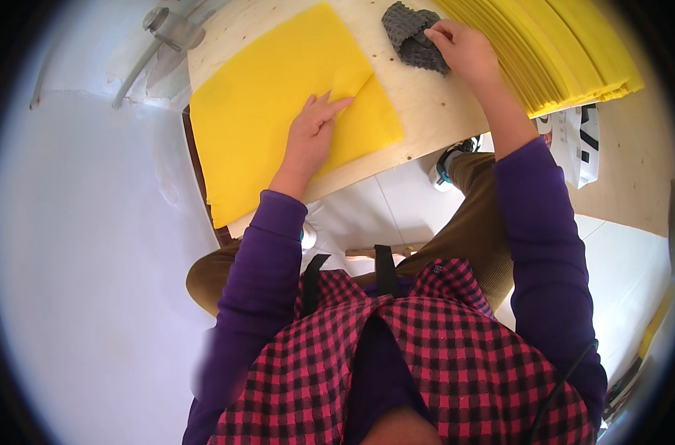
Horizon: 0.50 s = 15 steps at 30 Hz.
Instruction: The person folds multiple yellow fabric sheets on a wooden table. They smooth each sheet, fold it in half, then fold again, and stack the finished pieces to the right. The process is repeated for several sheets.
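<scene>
Pressing flat is what your left hand [311, 137] is doing, palm down and fingers spread on the yellow sheet [278, 111], not pinching anything. Your right hand [463, 48] is loosely curled, fingertips on the dark grey waffle-textured cloth [411, 37], and I can't tell if it's actually gripping it or just resting there.

Biggest first: the plywood table [426, 111] carries everything, and its front edge bends because of the lens. On its far right sits a stack of yellow sheets [567, 52], thin layers fanned along the edge, so plenty of them.

Next, the 1 sheet under your left hand. It lies across the left half of the table, hanging slightly off the near edge, with a corner folded back over itself just beside your fingertips. I'd guess it's thin, soft and very light, like foam or felt, floppy rather than stiff. It probably slides easily on bare wood, so keep that palm on it. Take it at the folded corner or an edge; lifting from the middle will likely just make it sag.

Smallest is the grey cloth, crumpled near the far edge between the sheet and the stack. Looks soft and grippy, so grab it anywhere.
</scene>
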### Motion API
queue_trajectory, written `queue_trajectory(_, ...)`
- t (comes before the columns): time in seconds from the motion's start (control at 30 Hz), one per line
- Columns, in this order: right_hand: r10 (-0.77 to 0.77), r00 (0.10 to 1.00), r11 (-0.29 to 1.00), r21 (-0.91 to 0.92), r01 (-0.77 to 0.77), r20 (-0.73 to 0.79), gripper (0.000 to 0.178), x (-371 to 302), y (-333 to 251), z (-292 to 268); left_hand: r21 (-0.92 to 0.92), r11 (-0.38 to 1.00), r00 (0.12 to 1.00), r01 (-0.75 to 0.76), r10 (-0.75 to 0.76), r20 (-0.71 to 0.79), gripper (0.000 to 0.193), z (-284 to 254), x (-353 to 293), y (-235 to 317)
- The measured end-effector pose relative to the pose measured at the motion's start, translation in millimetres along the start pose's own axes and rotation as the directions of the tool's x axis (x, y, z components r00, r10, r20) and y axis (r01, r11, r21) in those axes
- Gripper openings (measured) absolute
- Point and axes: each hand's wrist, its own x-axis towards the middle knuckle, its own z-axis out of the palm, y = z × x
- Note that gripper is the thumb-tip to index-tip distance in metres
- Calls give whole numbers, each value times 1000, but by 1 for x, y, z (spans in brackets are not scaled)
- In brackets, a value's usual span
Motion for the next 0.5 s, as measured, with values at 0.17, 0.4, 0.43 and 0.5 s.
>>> queue_trajectory(0.17, -248, 882, 913, 401, 75, 400, 14, -24, -15, 7, -6, 1000, 1000, 6, -6, -3, 34, 0, 0, 2)
queue_trajectory(0.4, -378, 764, 909, 367, 198, 523, 20, -32, -25, 32, 10, 1000, 1000, 18, -18, 10, 33, 0, 0, 3)
queue_trajectory(0.43, -398, 762, 896, 397, 201, 512, 18, -32, -24, 34, 9, 1000, 1000, 23, -23, 14, 33, 0, 1, 3)
queue_trajectory(0.5, -394, 759, 891, 418, 177, 518, 16, -31, -23, 38, 20, 1000, 1000, 21, -21, 19, 32, 0, 1, 2)
